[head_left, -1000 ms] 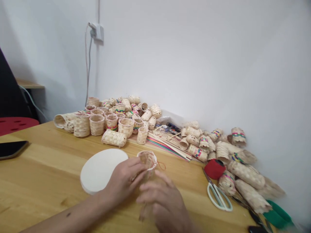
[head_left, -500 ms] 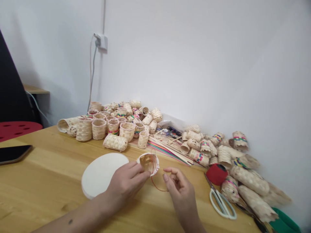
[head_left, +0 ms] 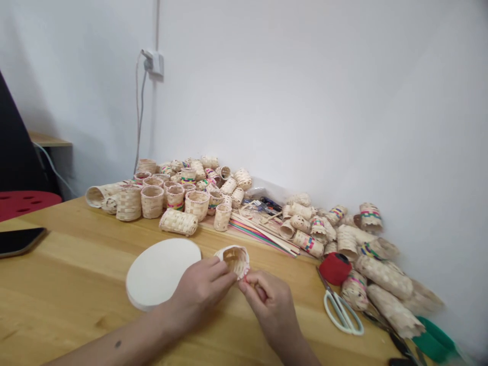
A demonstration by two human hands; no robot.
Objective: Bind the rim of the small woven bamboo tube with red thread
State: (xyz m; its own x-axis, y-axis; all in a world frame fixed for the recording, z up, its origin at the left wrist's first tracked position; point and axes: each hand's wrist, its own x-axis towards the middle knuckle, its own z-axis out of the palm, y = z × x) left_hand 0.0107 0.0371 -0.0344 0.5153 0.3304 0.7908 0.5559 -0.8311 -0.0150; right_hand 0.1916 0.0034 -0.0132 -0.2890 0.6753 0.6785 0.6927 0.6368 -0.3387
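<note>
A small woven basket (head_left: 234,259) is tilted so that its open mouth faces me, with a white rim showing. My left hand (head_left: 204,284) grips it from the left side, fingers closed over the near rim. At the basket's right edge, my right hand (head_left: 269,300) pinches a red thread (head_left: 245,278) between thumb and forefinger, close against the rim. Only a short bit of the thread shows; the rest is hidden by the fingers. Whether a needle is in the pinch cannot be made out.
A white round disc (head_left: 162,274) lies left of my hands. Many woven baskets (head_left: 152,201) crowd the back, beside coloured strips (head_left: 263,234). To the right are scissors (head_left: 343,312), a red spool (head_left: 335,268) and a green roll (head_left: 436,340). A phone (head_left: 21,241) lies far left.
My right hand has moved left and up to the basket's rim. The loop of red thread that hung between basket and hand is no longer visible. My left hand keeps its grip.
</note>
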